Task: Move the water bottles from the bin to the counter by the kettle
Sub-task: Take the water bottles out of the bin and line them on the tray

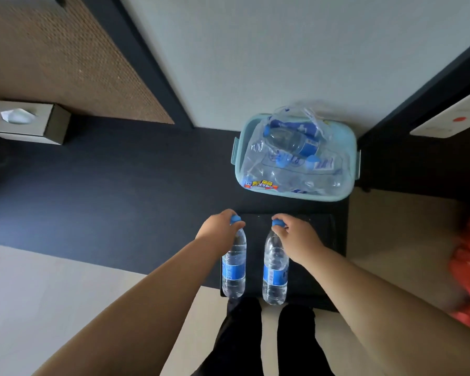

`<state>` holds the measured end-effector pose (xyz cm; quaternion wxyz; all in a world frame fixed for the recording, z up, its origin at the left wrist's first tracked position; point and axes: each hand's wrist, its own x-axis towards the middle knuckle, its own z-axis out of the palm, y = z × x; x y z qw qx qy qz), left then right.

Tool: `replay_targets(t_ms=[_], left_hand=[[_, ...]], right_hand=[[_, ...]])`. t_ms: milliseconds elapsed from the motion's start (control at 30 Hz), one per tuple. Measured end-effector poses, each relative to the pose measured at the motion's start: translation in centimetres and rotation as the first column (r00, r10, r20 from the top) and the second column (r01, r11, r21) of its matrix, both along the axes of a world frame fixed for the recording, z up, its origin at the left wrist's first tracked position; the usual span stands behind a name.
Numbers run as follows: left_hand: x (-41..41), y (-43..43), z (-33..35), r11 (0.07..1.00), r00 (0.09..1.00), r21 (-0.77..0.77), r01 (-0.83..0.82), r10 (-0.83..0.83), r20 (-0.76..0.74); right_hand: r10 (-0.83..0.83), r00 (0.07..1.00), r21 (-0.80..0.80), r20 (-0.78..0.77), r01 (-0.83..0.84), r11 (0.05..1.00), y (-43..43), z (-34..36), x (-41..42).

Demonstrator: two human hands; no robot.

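Pinched by blue caps at lower centre: clear, blue-labelled left bottle in left hand, right bottle in right hand.

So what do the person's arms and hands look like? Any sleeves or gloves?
No sleeves and no gloves. The left arm and right arm are bare as far up as the picture shows, and so are the left hand and right hand. No watch or bracelet shows on either wrist. Lower down, the person wears black trousers.
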<state>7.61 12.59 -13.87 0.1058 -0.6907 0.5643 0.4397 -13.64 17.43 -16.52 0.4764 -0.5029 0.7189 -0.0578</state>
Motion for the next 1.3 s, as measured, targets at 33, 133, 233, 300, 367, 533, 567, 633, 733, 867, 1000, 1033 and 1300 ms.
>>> replay_targets(t_ms=[33,133,233,300,367,533,567,633,733,867,1000,1033,1300], left_hand=[[0.0,-0.3,-0.8,1.0,1.0,0.011,-0.006,0.006,0.001],[0.3,-1.2,-3.0,0.999,1.0,0.035,-0.023,0.023,0.01],[0.4,-1.8,-5.0,0.999,0.999,0.029,-0.044,0.044,0.005],[0.3,-2.0,-5.8,0.998,0.998,0.017,-0.067,0.067,0.005],[0.2,-1.9,-6.4,0.996,0.996,0.017,-0.088,0.088,0.007],[0.6,-1.0,-6.5,0.997,0.996,0.01,-0.081,0.08,0.037],[0.7,-0.8,-6.5,0.998,0.998,-0.002,-0.063,0.063,0.024],[1.1,-0.2,-6.2,0.999,0.999,-0.036,-0.037,0.037,-0.006],[1.4,0.5,-5.6,0.997,1.0,-0.071,-0.028,0.027,-0.013],[1.4,0.7,-3.7,0.996,1.0,-0.088,-0.016,0.015,-0.006],[0.1,-1.5,0.0,0.977,0.996,-0.198,-0.077,0.065,-0.066],[-0.5,-2.5,1.2,0.965,0.993,-0.242,-0.101,0.081,-0.089],[-6.6,-11.5,9.9,0.866,0.986,-0.498,-0.044,-0.043,-0.162]], right_hand=[[-0.011,1.0,0.008,0.007,0.011,1.0,-0.4,-0.9,0.3],[-0.077,0.996,0.038,0.042,0.075,0.996,-1.6,-3.0,1.1],[-0.135,0.989,0.065,0.064,0.131,0.989,-2.6,-4.7,2.1],[-0.157,0.985,0.073,0.073,0.152,0.986,-3.0,-5.5,2.7],[-0.186,0.979,0.094,0.087,0.178,0.98,-3.2,-6.1,3.2],[-0.221,0.965,0.196,0.138,0.192,0.962,-1.9,-6.5,3.8],[-0.208,0.97,0.202,0.128,0.18,0.963,-1.6,-6.3,3.9],[-0.175,0.979,0.211,0.106,0.15,0.966,-0.9,-5.9,3.9],[-0.134,0.988,0.235,0.073,0.113,0.965,0.0,-5.5,4.0],[-0.121,0.991,0.222,0.054,0.106,0.969,0.1,-3.3,4.0],[-0.096,0.992,0.037,0.084,0.094,0.995,-2.1,1.7,2.9],[-0.085,0.992,-0.048,0.098,0.09,0.995,-3.1,3.4,2.5],[-0.109,0.98,-0.639,-0.164,-0.021,0.769,-11.6,12.9,-3.6]])
